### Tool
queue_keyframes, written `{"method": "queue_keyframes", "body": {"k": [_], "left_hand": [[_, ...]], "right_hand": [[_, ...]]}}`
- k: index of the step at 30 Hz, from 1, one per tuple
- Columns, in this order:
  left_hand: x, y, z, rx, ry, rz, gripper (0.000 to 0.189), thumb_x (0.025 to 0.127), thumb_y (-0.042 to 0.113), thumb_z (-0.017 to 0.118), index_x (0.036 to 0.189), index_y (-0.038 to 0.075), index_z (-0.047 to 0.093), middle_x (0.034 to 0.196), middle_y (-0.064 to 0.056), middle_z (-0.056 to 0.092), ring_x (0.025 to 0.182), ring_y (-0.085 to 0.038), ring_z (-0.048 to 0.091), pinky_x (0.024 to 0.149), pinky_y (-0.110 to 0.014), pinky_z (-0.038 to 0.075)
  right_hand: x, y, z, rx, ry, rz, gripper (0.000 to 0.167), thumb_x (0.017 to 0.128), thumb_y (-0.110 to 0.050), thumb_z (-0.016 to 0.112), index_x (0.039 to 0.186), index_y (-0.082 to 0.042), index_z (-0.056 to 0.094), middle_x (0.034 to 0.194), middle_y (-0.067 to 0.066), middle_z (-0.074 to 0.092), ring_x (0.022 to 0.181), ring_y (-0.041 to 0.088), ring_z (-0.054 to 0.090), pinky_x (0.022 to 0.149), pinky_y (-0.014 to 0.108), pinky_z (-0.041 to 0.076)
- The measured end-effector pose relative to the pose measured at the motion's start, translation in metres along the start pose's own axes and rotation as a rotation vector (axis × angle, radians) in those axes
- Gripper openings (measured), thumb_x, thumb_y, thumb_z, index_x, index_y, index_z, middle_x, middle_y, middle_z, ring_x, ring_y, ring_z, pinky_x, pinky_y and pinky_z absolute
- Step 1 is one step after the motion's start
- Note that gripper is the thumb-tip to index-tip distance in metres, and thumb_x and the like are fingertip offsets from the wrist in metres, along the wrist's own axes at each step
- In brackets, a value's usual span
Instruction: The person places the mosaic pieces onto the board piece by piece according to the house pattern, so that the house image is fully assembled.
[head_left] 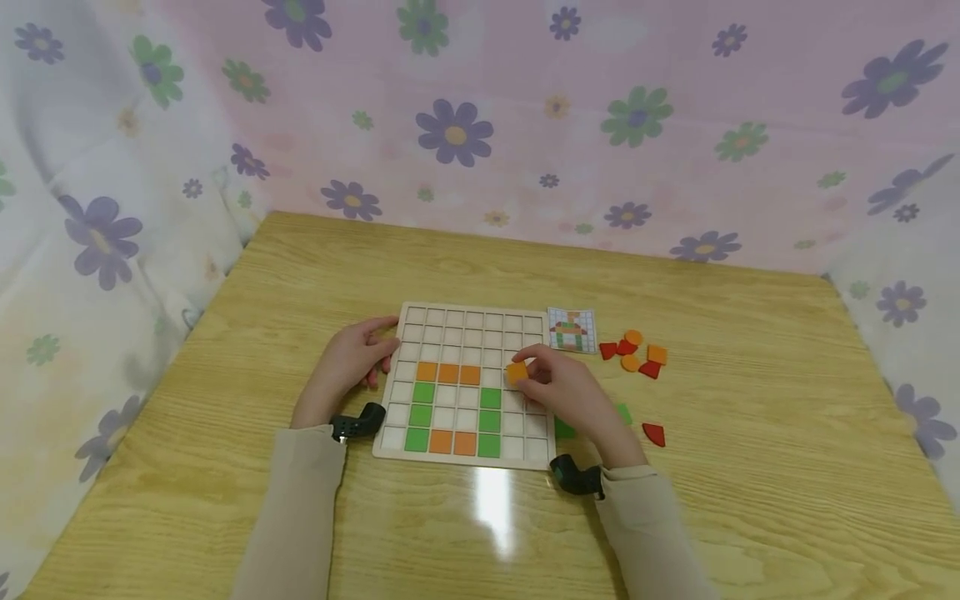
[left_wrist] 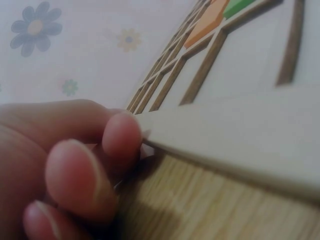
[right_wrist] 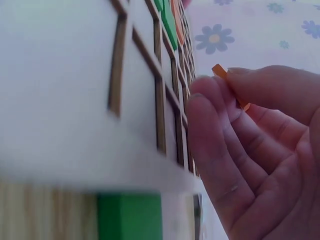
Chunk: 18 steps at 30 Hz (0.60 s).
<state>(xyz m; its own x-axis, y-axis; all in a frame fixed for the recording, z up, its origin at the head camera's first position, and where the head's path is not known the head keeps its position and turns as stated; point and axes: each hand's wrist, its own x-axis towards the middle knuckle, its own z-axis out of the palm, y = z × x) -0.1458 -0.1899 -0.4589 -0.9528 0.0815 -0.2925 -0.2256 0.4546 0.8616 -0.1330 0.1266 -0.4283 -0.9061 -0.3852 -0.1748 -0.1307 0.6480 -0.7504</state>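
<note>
Nearest: beige sleeves [head_left: 296,508], black wrist cameras [head_left: 358,422]. Grid board [head_left: 444,417] sits between the hands, so both reach it. Green tiles [head_left: 490,399] fill two near columns, three each; orange tiles [head_left: 447,373] lie in two rows. Left hand [head_left: 348,358]: fingers loosely bent, touching left rim, likely steadying it. Right hand [head_left: 562,385]: thumb and fingers pinch an orange square tile [head_left: 517,372], tilted, above the board's right side; pinch at the edges probably for fine control. Green pieces [head_left: 564,428] part-hidden by that hand. Red piece [head_left: 654,434] farther right; loose orange and red pieces [head_left: 628,350] beyond, handy for the right hand. Pattern card [head_left: 572,331] at far right corner, face up, readable. Wood-grain table [head_left: 750,500], glossy, glare near the board. Flowered curtain [head_left: 517,83] on far and both sides.
</note>
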Motion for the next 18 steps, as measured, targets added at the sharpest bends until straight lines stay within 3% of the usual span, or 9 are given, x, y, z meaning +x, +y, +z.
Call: {"method": "queue_keyframes", "body": {"k": [9,18], "left_hand": [[-0.003,0.001,0.000,-0.005,-0.005,0.001,0.045,0.089,0.031,0.055,0.133,0.025,0.043,0.066,-0.013,0.058,0.040,-0.019,0.049,0.039,-0.031,0.044],[-0.002,0.002,0.000,0.003,-0.003,-0.005,0.046,0.089,0.033,0.054,0.133,0.025,0.043,0.066,-0.013,0.059,0.040,-0.020,0.049,0.038,-0.031,0.043]], "right_hand": [[0.007,-0.005,0.010,0.048,-0.016,-0.003,0.025,0.082,-0.019,0.064,0.107,-0.022,0.060,0.084,-0.004,0.058,0.075,0.012,0.054,0.070,0.030,0.045],[0.011,-0.008,0.019,-0.019,0.011,0.003,0.026,0.083,-0.018,0.063,0.109,-0.019,0.061,0.086,-0.006,0.059,0.078,0.010,0.054,0.073,0.030,0.045]]}}
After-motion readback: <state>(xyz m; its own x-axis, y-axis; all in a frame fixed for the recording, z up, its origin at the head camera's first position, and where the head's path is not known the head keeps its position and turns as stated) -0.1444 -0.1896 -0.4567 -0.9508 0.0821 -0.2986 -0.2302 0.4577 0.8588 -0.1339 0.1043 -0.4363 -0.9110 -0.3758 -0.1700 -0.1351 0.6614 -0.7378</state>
